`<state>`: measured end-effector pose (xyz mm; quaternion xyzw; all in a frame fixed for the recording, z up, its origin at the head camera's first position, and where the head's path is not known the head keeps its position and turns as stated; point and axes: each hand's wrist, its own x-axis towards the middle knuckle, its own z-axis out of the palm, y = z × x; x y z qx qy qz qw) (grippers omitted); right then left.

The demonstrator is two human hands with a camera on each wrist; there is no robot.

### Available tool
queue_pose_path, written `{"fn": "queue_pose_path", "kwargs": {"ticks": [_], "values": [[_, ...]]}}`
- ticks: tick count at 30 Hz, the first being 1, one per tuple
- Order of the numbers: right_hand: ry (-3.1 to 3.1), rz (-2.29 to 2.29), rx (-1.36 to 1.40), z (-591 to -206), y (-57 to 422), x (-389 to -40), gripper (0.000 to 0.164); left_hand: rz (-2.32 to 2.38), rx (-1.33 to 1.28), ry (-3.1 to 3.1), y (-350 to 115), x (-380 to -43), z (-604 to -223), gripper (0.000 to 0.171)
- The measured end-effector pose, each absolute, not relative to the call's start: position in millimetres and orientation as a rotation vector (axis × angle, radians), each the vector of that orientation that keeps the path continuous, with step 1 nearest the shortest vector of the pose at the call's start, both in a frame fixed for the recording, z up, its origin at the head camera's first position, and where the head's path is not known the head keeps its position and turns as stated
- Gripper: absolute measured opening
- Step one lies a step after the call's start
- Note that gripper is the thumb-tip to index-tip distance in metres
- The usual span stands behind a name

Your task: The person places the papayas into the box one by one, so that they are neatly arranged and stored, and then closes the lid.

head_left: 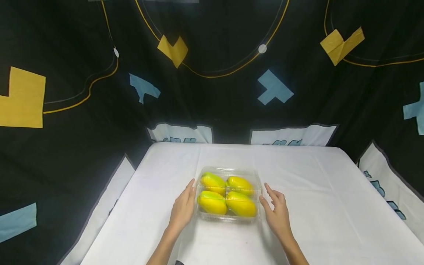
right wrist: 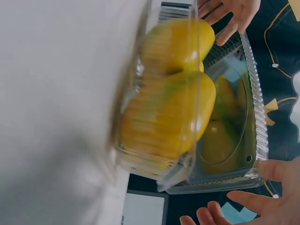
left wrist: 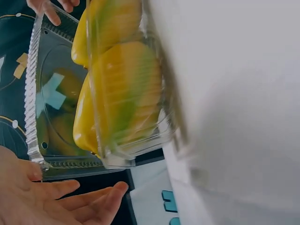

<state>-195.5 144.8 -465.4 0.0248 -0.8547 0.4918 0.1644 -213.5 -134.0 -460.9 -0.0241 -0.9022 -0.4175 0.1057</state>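
Observation:
A clear plastic clamshell box [head_left: 228, 218] with several yellow-green mangoes [head_left: 241, 205] sits on the white table. Its lid [left wrist: 32, 89] is raised at an angle over the fruit in both wrist views. My left hand [head_left: 183, 207] is at the box's left side, a fingertip right at a lid corner and the other fingers loosely extended. On the opposite side, my right hand [head_left: 277, 211] has its thumb at the other lid corner [right wrist: 255, 176], its fingers spread and relaxed. Neither hand's fingers curl round the box.
White cloth covers the table [head_left: 331, 206] on all sides of the box. Behind it hangs a black curtain [head_left: 215, 103] with yellow and blue patches and curved yellow lines. White printed strips [head_left: 294, 135] run along the curtain near the table's edges.

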Motion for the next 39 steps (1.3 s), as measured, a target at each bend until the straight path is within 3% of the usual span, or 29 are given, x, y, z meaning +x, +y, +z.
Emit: {"fn": "queue_pose_path", "kwargs": {"ticks": [13,39], "values": [[-2.668,1.439,0.102,-488.2,139.3,-180.9,0.05,-1.377,-0.04,-2.706,-131.5,-196.3,-485.4,0.047],[-2.761,1.496,-0.01,-506.0,140.4,-178.7,0.05,-1.676,-0.092,-2.686,-137.6,-194.1,-508.1,0.048]]}}
